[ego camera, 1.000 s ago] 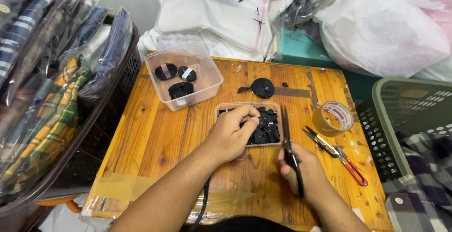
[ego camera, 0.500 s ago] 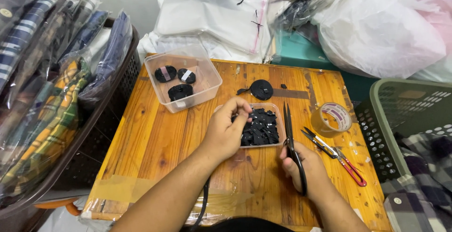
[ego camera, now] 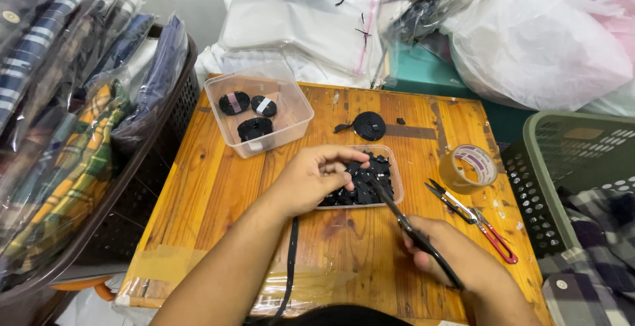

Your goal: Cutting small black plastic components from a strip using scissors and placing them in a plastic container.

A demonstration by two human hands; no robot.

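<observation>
Pinching what looks like a small black piece, our left hand (ego camera: pixel 311 179) curls over the shallow tray of black pieces (ego camera: pixel 366 180). Our right hand (ego camera: pixel 456 260) grips black scissors (ego camera: pixel 415 233), blades nearly shut, tips toward those fingers. Beyond lie a tape roll (ego camera: pixel 469 167) and red-handled snips (ego camera: pixel 473 220).
</observation>
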